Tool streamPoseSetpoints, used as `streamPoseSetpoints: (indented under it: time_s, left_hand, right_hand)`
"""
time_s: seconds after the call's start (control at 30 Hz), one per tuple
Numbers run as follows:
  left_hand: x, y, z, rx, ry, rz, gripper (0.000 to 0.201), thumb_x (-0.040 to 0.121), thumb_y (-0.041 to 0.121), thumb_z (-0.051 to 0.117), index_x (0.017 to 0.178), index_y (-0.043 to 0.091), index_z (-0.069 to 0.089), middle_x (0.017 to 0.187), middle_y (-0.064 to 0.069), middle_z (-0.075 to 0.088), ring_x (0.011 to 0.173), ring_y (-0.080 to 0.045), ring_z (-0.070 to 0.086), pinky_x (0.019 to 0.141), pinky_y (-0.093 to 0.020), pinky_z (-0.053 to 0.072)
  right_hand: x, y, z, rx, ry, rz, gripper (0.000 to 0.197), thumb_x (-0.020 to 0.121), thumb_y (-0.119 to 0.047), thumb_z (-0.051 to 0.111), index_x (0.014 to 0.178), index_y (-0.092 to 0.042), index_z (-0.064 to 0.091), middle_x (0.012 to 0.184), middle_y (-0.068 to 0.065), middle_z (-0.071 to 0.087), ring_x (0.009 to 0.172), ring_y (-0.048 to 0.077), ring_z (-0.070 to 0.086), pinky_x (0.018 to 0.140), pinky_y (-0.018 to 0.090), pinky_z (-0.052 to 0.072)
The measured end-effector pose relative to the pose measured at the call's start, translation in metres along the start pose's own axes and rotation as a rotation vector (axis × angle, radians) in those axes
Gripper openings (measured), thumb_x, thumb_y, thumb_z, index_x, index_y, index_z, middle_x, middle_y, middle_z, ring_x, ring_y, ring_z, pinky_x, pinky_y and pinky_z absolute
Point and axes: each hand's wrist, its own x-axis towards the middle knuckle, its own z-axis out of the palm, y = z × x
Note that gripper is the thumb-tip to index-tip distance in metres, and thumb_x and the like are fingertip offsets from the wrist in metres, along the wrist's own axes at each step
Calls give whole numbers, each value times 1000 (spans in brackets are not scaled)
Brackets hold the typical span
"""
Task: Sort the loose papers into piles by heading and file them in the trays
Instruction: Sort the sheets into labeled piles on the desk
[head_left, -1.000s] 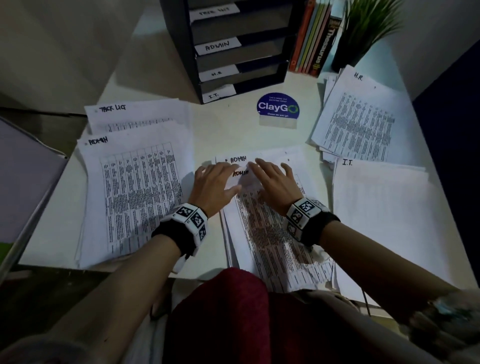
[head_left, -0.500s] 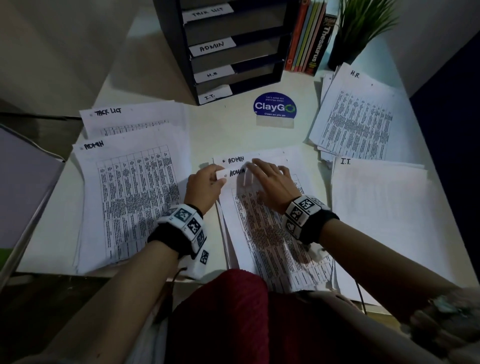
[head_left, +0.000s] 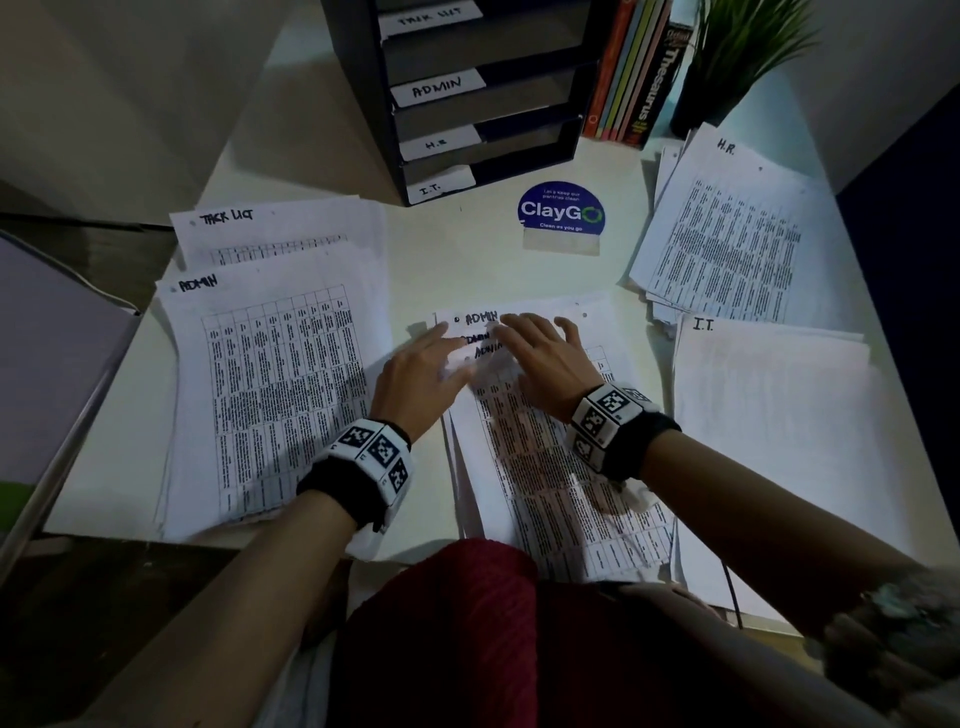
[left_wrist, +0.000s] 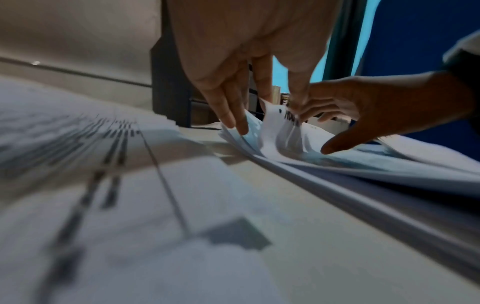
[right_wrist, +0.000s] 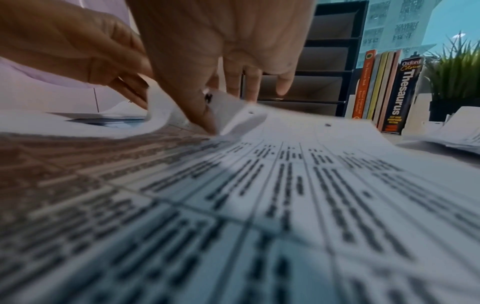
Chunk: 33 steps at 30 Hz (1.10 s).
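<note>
A central stack of printed sheets (head_left: 561, 467) lies in front of me, with three fanned "ADMIN" headings at its top left corner. My left hand (head_left: 421, 374) pinches the curled-up corner of the top sheet (left_wrist: 272, 127), its other fingers (left_wrist: 233, 119) resting on the sheets below. My right hand (head_left: 540, 364) lies spread over the stack, thumb (right_wrist: 205, 121) pressing the sheet down and fingertips against the lifted corner. Sorted piles lie around: ADMIN (head_left: 275, 395), TASK LIST (head_left: 280, 228), H.R. (head_left: 727, 234), I.T. (head_left: 779, 415). The black labelled trays (head_left: 524, 83) stand at the back.
Books (head_left: 634, 73) and a potted plant (head_left: 737, 47) stand right of the trays. A blue ClayGo sticker (head_left: 561, 210) is on the white table (head_left: 467, 260) between the trays and the central stack. The table's left edge runs beside the ADMIN pile.
My left hand has uncurled and reached onto the stack's top left corner. The corner of the top sheet has been peeled up, and a third ADMIN heading shows. The right hand stayed put.
</note>
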Motion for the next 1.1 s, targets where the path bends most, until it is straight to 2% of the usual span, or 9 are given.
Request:
streamPoseSetpoints:
  time_s: [0.17, 0.33, 0.43, 0.53, 0.6, 0.7, 0.77, 0.9, 1.1]
  left_hand:
    - [5, 7, -5, -505, 73, -276, 35, 92, 29, 52, 120, 8, 52, 111, -5, 59, 101, -14, 54, 85, -22, 40]
    - [10, 9, -6, -609, -146, -293, 36, 97, 31, 43, 100, 0, 62, 90, -5, 61, 85, -16, 57, 73, -16, 41]
    - [15, 17, -9, -732, -241, -335, 59, 99, 42, 25, 74, 4, 63, 76, -5, 65, 74, -14, 61, 81, -25, 45]
    - [28, 16, -6, -460, -108, -245, 36, 97, 31, 41, 83, 8, 65, 90, -9, 67, 82, -17, 59, 87, -30, 47]
    - [39, 15, -5, -174, -39, -131, 23, 94, 20, 48, 112, 11, 60, 118, -7, 59, 108, -21, 52, 99, -35, 40]
    - [52, 16, -3, 72, -141, -83, 46, 94, 19, 46, 139, 13, 37, 143, -6, 39, 131, -24, 35, 108, -38, 30]
    - [56, 17, -3, 177, -179, -55, 45, 95, 21, 44, 139, 13, 37, 142, -7, 41, 129, -26, 38, 106, -38, 32]
    - [51, 20, -2, 198, -123, 60, 40, 93, 17, 47, 132, 11, 47, 135, -8, 51, 120, -26, 49, 102, -36, 37]
    - [39, 20, -3, 162, -65, 199, 18, 90, 13, 49, 103, 5, 59, 104, -11, 61, 94, -26, 57, 80, -25, 41]
  right_hand:
    - [-9, 2, 6, -106, 94, -179, 46, 38, -5, 87, 78, -9, 64, 80, 9, 69, 79, 27, 68, 82, 65, 41]
    - [-6, -1, 1, 94, 8, 46, 48, 83, -12, 61, 129, -14, 47, 122, 7, 60, 115, 23, 54, 109, 45, 13]
    - [0, -4, -5, 69, 95, 163, 51, 74, -14, 71, 121, -13, 53, 115, 13, 55, 108, 31, 49, 96, 48, 32]
    - [0, -3, -1, -110, 205, 126, 45, 45, -13, 84, 86, -10, 64, 94, 14, 59, 92, 29, 47, 83, 48, 43]
    - [-1, -5, -2, -134, 177, 77, 41, 44, -11, 84, 81, -11, 64, 88, 10, 62, 89, 26, 53, 86, 51, 44]
    - [-6, -6, 1, -9, 78, -5, 33, 54, 0, 78, 83, -7, 65, 78, 11, 64, 76, 29, 65, 84, 59, 42]
    - [-6, -7, -1, 65, -8, -9, 30, 60, 1, 74, 86, -4, 62, 80, 15, 62, 78, 33, 63, 82, 55, 42]
    - [-2, -7, -7, 113, -123, 86, 40, 85, -16, 57, 123, -7, 46, 123, 11, 49, 113, 26, 47, 97, 40, 30]
    - [2, -1, 0, 199, 35, 194, 75, 64, 8, 69, 132, 3, 41, 133, 28, 39, 105, 46, 50, 84, 53, 48]
